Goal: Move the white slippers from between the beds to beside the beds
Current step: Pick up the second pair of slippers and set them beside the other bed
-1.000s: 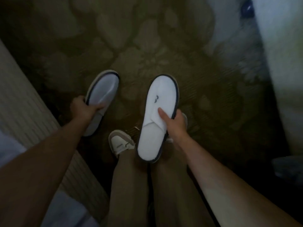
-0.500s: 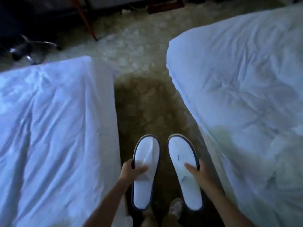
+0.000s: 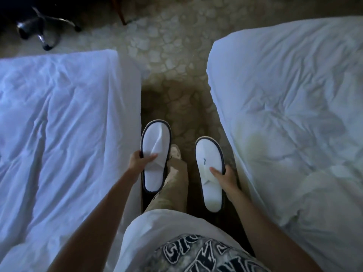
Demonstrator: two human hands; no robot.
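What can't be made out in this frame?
Head view only:
- Small dark mark on the right slipper: too small to read.
- Shirt print: cut by the bottom edge.
- Left slipper: heel side partly behind the left hand.
- Chair base: dark, blurred.

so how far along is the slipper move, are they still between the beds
Done: both slippers are picked up off the carpet. In hand: the left hand grips the left slipper and the right hand grips the right slipper, both held in the aisle between the left bed and the right bed. Left: carrying them out of the aisle and setting them down beside the beds.
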